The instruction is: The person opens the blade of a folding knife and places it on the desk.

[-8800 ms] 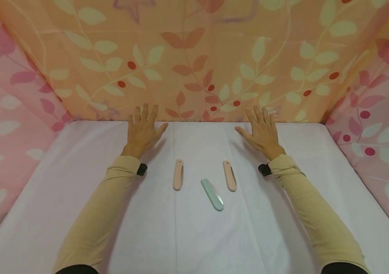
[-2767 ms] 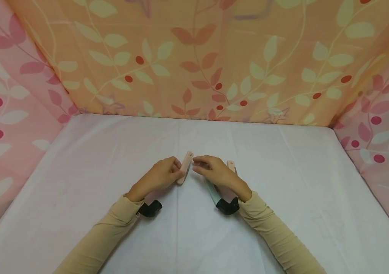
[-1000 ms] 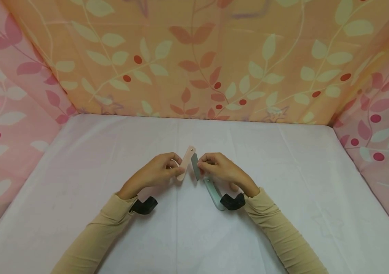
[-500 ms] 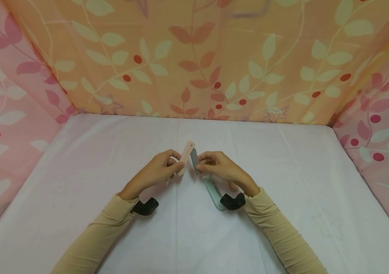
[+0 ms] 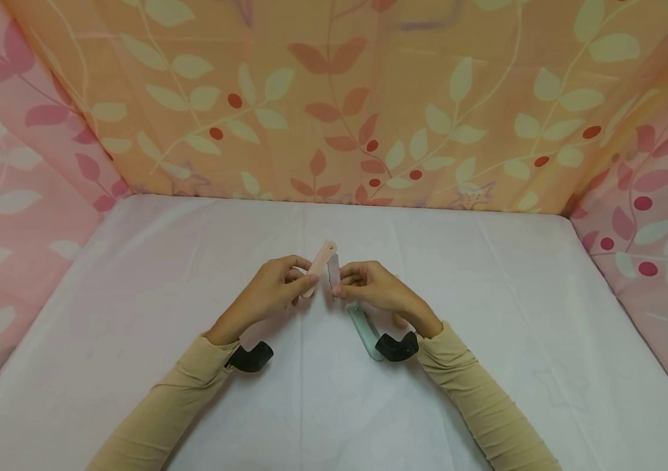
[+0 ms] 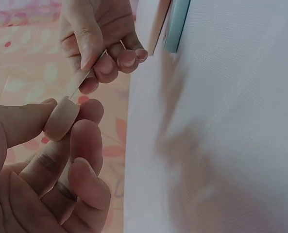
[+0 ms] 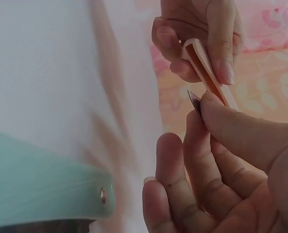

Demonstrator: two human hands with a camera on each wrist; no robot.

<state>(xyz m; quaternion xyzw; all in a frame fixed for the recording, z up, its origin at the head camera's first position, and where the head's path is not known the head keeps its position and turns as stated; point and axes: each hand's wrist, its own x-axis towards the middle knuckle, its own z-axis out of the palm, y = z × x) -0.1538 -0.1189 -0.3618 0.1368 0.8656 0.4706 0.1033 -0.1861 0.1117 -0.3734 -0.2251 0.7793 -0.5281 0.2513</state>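
Note:
My left hand [image 5: 271, 291] holds a pale pink folding knife [image 5: 320, 260] by its handle between thumb and fingers, the pivot end pointing up and away. The knife's blade [image 5: 334, 271] is swung partly out of the handle, making a narrow V. My right hand [image 5: 377, 288] pinches the blade near its tip between thumb and forefinger, its other fingers loosely bent. In the right wrist view the slotted handle [image 7: 209, 73] and the blade tip [image 7: 194, 101] show close together. A mint green folding knife [image 5: 363, 330] lies folded below my right hand.
A second pink folding knife [image 5: 400, 320] lies mostly hidden under my right wrist. Black wrist cameras [image 5: 251, 357] hang below both wrists. A white cloth [image 5: 192, 405] covers the table, with patterned fabric walls [image 5: 334, 118] at the back and sides.
Both hands came from the table's far edge. My left hand took up the left pink folding knife, and my right hand drew its blade out. Lately the knife has risen and turned slightly.

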